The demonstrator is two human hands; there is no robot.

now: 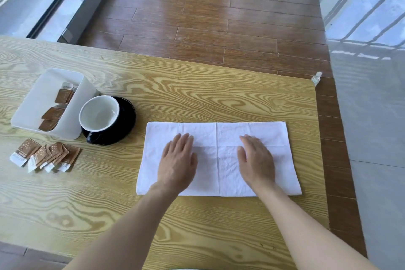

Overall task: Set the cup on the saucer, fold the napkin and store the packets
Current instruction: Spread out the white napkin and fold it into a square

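A white napkin point(219, 131) lies flat as a wide rectangle on the wooden table, with crease lines across it. My left hand point(178, 163) and my right hand point(256, 160) both rest palm down on it, fingers together, holding nothing. To the left, a black cup with a white inside point(98, 116) stands on a black saucer point(129, 116). Several brown and white packets point(47, 155) lie loose on the table in front of a white box point(43, 90), which holds a few more packets point(59, 105).
The wooden table point(197, 98) ends close to the napkin's right side, with its far edge beyond. A small clear bottle point(316, 78) stands at the far right corner. Brown plank floor and grey tiles lie past the edges.
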